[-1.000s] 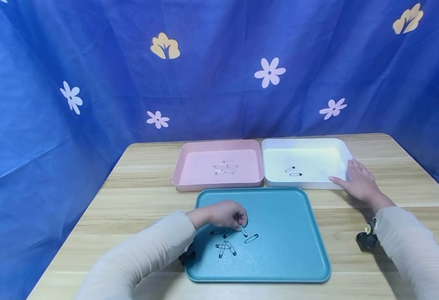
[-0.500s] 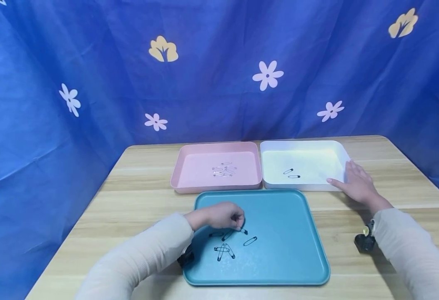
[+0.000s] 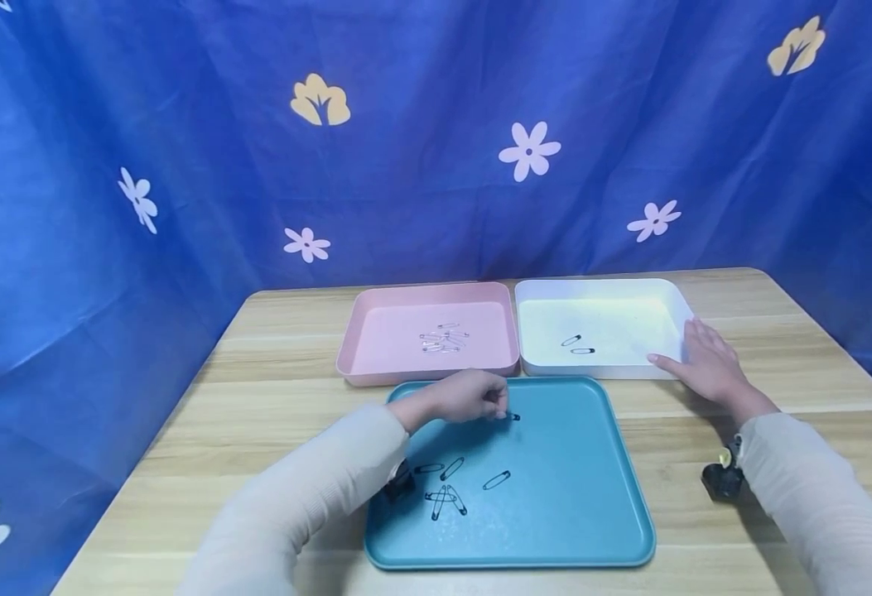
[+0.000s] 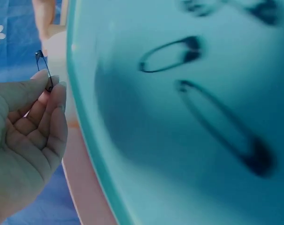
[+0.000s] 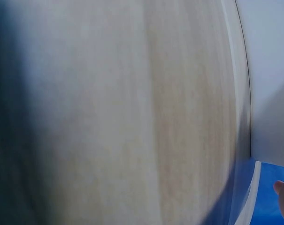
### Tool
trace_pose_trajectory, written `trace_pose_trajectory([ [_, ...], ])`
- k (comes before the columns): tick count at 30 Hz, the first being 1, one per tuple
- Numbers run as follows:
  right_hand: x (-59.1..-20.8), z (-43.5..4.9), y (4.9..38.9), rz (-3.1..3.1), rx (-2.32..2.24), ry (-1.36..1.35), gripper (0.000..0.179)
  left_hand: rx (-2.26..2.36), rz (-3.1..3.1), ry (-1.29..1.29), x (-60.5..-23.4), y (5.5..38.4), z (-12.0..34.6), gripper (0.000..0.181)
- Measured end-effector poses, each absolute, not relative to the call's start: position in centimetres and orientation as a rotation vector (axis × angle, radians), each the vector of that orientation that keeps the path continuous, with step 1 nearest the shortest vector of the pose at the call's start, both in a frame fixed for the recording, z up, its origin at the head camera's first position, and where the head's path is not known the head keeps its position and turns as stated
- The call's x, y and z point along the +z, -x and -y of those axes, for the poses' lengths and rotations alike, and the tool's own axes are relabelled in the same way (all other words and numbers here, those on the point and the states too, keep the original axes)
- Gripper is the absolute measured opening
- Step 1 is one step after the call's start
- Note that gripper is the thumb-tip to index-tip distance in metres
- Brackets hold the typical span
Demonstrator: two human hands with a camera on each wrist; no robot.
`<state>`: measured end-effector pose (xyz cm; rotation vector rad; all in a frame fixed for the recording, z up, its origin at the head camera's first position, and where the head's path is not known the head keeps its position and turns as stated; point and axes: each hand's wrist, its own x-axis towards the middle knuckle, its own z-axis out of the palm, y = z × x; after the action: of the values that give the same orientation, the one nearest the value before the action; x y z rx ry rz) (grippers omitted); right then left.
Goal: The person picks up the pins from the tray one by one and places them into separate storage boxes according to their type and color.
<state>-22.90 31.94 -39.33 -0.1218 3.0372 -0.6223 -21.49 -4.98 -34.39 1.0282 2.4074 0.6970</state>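
Note:
My left hand point(image 3: 473, 396) pinches a black safety pin point(image 4: 44, 70) between thumb and fingertips, above the far part of the teal tray point(image 3: 555, 530). In the left wrist view the pin points up from the fingertips. Several black safety pins point(image 3: 497, 480) lie on the left half of that tray, some of them crossed over each other. My right hand point(image 3: 711, 362) rests with spread fingers at the right front corner of the white tray point(image 3: 599, 372). Two black safety pins point(image 3: 582, 351) lie inside the white tray.
A pink tray point(image 3: 376, 378) with a heap of silver safety pins point(image 3: 443, 338) stands left of the white one, both behind the teal tray. Wooden table point(image 3: 272, 364) surrounds them. A blue flowered curtain point(image 3: 421, 165) hangs behind and at the sides.
My left hand has picked a safety pin off the teal tray and moved away from me and slightly right with it. The right hand stays at the white tray.

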Motion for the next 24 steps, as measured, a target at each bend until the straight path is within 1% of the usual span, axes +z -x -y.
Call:
trace_pose_trajectory([
  [11, -39.5, -31.9, 23.0, -3.041, -0.625, 0.117, 0.098, 1.002, -2.389, -0.965, -33.8, 24.7, 1.5, 0.004],
  [19, -39.4, -31.9, 23.3, -3.033, -0.606, 0.109, 0.098, 1.239, -2.346, -0.752, -34.2, 26.3, -0.7, 0.003],
  [24, -39.6, -32.0, 23.2, -3.042, -0.603, 0.118, 0.097, 1.337, -2.369, -0.674, -35.0, 27.1, -2.1, 0.004],
])
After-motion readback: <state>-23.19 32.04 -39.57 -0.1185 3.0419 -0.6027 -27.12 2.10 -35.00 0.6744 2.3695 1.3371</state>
